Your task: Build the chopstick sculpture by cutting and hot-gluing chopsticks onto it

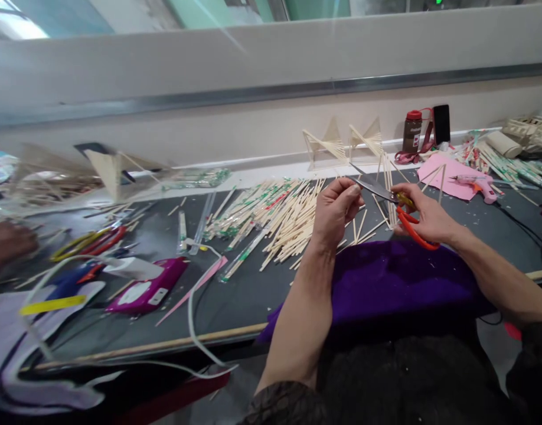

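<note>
My right hand (424, 215) is closed around the red and yellow handles of the scissors (377, 188). Their metal blades are parted and point to the upper left. Beside the blade tips, my left hand (337, 209) has its fingers pinched together; whatever they hold is too small to make out. Below and left of my left hand lies a pile of bare wooden sticks (289, 230). More sticks lie under and behind the scissors. A purple cloth (386, 283) covers the table edge and my lap.
Stick models (326, 144) stand along the wall. A bottle (412, 133) and phone are behind; a glue gun (477, 184) rests on pink paper at right. At left are a magenta power block (149, 286), cables and another person's hand (9, 245).
</note>
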The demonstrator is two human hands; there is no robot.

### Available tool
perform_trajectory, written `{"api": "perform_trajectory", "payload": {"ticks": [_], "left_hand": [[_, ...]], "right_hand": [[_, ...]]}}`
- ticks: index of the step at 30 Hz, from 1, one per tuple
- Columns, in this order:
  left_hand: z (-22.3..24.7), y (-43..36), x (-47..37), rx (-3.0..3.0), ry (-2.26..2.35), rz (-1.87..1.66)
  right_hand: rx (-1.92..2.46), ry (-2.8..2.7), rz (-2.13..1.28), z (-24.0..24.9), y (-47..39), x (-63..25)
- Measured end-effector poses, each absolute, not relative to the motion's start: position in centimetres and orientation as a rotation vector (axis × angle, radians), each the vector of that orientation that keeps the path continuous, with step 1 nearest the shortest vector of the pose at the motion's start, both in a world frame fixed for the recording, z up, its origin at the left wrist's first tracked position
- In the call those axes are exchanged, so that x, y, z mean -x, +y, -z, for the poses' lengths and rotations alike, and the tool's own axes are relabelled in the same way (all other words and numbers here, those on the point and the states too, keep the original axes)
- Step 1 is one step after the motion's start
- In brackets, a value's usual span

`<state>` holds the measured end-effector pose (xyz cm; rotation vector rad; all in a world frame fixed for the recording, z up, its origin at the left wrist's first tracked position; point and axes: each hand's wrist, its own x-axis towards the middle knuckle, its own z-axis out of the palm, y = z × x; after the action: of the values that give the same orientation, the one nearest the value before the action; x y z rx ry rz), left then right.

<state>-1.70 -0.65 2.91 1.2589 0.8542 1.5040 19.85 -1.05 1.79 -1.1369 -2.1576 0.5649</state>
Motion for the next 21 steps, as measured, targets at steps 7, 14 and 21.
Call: {"api": "perform_trajectory", "payload": {"ticks": [7,14,21], "left_hand": [[-2.0,-0.5,1.1,-1.389,0.891,-1.455],[-1.4,-0.3,0.8,-1.434,0.933,-1.439],[-1.4,-0.3,0.9,-1.443,0.912,-1.437]], "right_hand": [[1.103,-2.204,-0.443,-1.3,-1.2,-20.3],[1.026,-2.203,-0.371,-1.2,-1.4,-19.9],[1.026,-2.200,-0.371,-0.7,-1.3,-19.9]]}}
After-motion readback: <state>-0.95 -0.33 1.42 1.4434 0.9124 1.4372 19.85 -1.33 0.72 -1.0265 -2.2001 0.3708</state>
